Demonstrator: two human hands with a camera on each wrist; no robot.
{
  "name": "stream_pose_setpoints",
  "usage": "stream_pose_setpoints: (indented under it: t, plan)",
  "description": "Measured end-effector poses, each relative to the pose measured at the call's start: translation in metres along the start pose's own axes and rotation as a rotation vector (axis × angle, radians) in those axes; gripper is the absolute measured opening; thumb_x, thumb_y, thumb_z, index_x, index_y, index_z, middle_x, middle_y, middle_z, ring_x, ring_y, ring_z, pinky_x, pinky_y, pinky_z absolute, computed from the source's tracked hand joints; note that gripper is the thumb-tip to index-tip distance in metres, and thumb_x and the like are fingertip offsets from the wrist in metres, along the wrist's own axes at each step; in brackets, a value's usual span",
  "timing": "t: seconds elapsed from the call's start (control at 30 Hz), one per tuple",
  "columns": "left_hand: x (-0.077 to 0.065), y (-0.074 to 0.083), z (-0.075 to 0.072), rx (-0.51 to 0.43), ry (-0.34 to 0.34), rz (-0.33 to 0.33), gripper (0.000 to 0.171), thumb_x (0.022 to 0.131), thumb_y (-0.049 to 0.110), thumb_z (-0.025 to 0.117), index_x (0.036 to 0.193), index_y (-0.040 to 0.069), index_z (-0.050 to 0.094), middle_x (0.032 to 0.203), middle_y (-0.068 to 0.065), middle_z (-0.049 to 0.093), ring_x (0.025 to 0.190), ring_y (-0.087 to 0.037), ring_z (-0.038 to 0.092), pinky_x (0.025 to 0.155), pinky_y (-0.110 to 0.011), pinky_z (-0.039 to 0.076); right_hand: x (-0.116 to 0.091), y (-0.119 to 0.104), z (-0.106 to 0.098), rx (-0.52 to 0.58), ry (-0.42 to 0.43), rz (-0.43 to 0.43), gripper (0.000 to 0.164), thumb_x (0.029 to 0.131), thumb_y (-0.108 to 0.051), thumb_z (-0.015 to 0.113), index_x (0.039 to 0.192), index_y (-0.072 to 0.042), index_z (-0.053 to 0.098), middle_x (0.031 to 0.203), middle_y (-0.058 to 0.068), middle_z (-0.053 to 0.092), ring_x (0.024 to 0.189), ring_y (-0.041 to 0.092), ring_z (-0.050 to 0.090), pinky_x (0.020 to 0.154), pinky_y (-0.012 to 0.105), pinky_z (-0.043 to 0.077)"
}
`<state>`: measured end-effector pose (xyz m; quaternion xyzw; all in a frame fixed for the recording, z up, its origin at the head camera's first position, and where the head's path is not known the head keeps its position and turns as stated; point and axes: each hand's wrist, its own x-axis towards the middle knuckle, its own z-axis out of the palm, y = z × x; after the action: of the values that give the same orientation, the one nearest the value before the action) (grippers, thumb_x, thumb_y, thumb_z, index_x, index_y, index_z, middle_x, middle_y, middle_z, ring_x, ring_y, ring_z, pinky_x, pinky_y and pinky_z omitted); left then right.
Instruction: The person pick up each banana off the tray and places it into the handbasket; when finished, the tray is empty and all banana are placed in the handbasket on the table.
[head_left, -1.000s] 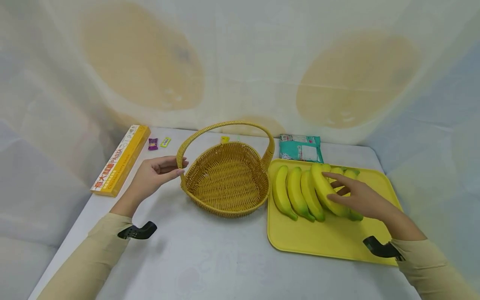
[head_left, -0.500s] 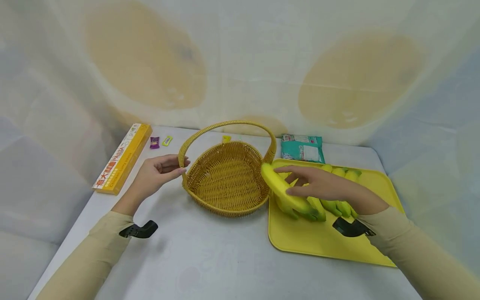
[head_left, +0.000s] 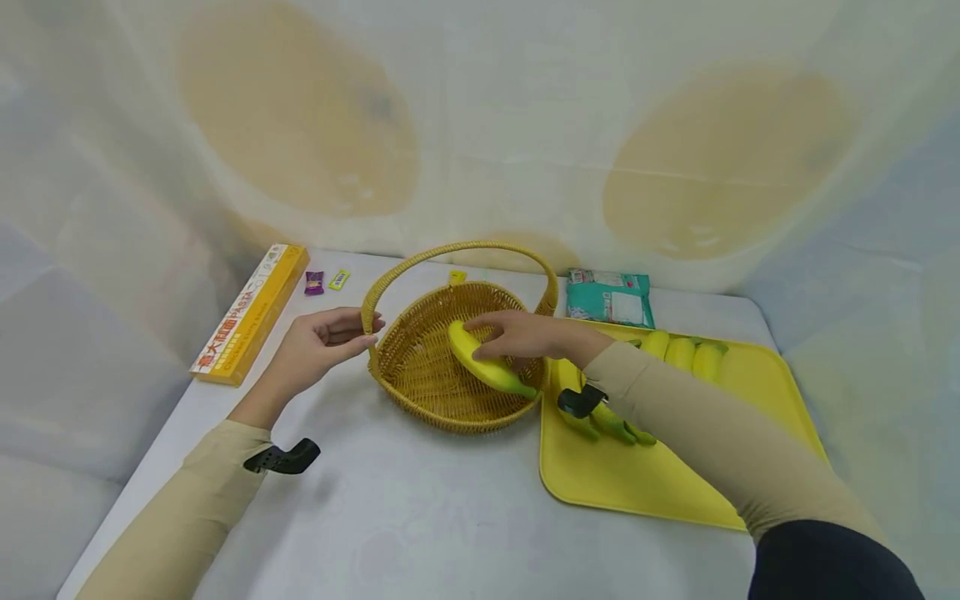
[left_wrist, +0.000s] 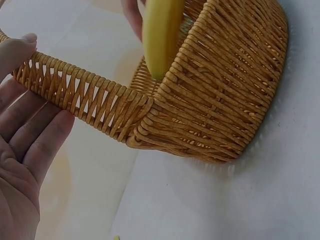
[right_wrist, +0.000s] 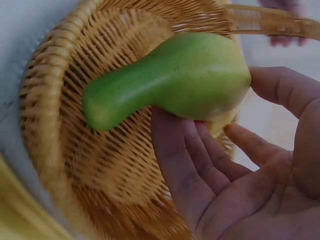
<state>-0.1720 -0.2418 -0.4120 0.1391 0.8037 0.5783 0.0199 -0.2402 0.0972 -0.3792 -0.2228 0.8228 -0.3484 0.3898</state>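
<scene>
A tan wicker basket [head_left: 457, 423] with a tall arched handle [head_left: 465, 246] stands mid-table. My left hand [head_left: 311, 346] holds the left side of that handle, its thumb on one face and its fingers on the other, as the left wrist view also shows. Inside the basket, my right hand [head_left: 517, 333] grips a single yellow banana [head_left: 480, 362] between thumb and fingers. The green end of this banana [right_wrist: 195, 70] faces the right wrist camera, over the woven bottom. Several more bananas [head_left: 678, 354] lie on a yellow tray [head_left: 652, 487], partly hidden by my right forearm.
The tray sits right beside the basket. Behind it lies a teal packet [head_left: 609, 297]. At the back left are a yellow pasta box [head_left: 251, 317], a purple wrapped sweet [head_left: 314, 283] and a yellow one [head_left: 339, 279]. Fabric walls close off the back and sides.
My right hand has lifted one banana off the tray and carried it left into the basket. My left hand has stayed on the handle.
</scene>
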Motion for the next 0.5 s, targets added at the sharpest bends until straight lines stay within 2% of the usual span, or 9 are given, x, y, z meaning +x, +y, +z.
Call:
stream_pose_setpoints:
  t: [0.2,0.37,0.5]
  plan:
    - [0.001,-0.002,0.001,0.018,-0.004,0.004,0.038,0.094,0.024,0.076,0.127,0.004,0.068,0.123,-0.014,0.072,0.111,-0.018,0.070,0.092,-0.023,0.056,0.040,0.000,0.023,0.019,-0.003,-0.014,0.072,0.099,-0.026,0.068,0.161,-0.022,0.032,0.140,0.017,0.057,0.105,0.019,0.066,0.084,0.039,0.061]
    - [0.002,-0.004,0.000,0.017,-0.005,0.010,0.039,0.095,0.023,0.075,0.127,0.003,0.068,0.123,-0.013,0.072,0.113,-0.023,0.070,0.092,-0.023,0.056,0.062,-0.010,0.043,-0.018,0.016,-0.022,0.080,0.097,-0.023,0.071,0.162,-0.017,0.027,0.139,0.020,0.058,0.103,0.019,0.067,0.079,0.038,0.063]
    - [0.001,-0.003,-0.001,0.030,0.002,0.013,0.038,0.095,0.023,0.075,0.127,0.004,0.068,0.122,-0.012,0.072,0.113,-0.023,0.070,0.091,-0.023,0.056,0.073,-0.020,0.058,-0.075,0.034,-0.002,0.087,0.094,-0.021,0.075,0.163,-0.011,0.021,0.134,0.020,0.058,0.091,0.020,0.069,0.073,0.037,0.064]
